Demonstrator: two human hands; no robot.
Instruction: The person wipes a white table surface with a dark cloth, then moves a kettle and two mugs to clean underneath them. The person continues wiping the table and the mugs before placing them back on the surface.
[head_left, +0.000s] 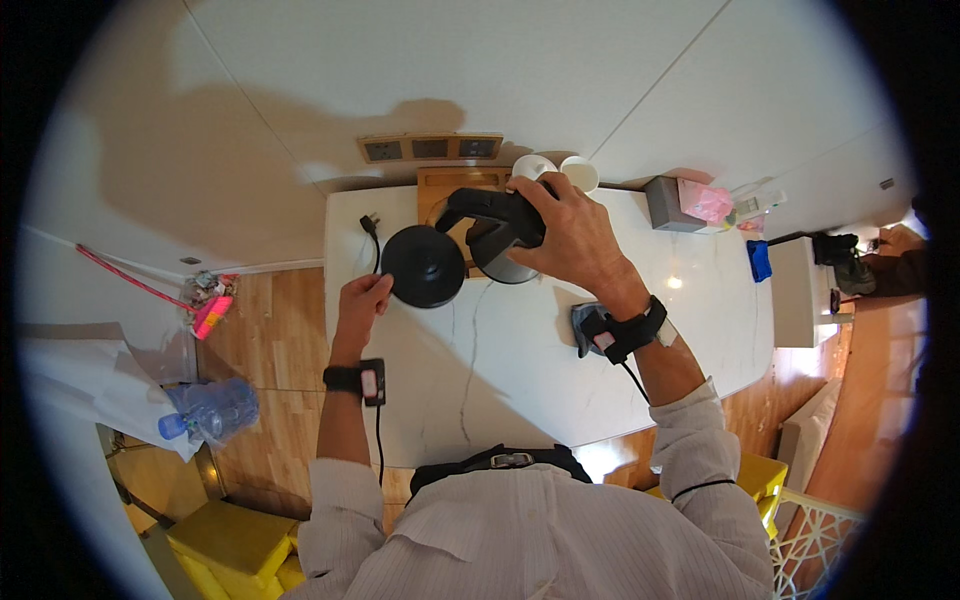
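My left hand (365, 309) pinches the near left edge of a round black kettle base (424, 267). A black cord with a plug (370, 223) lies on the white marbled table (525, 360) beside that base. My right hand (576, 229) is on the black top of an electric kettle (504, 255) with a dark body, just right of the base; its black handle points left. Part of the kettle is hidden by this hand. A wooden tray (463, 178) is behind the kettle. A grey-blue cloth (583, 330) lies partly hidden under my right wrist.
Two white cups (580, 174) (533, 166) stand by the wall, under a socket strip (430, 148). At the right are a grey tissue box (670, 204), a pink packet (705, 201) and a blue object (759, 260). A pink broom (211, 316) and plastic bottles (217, 411) are left of the table.
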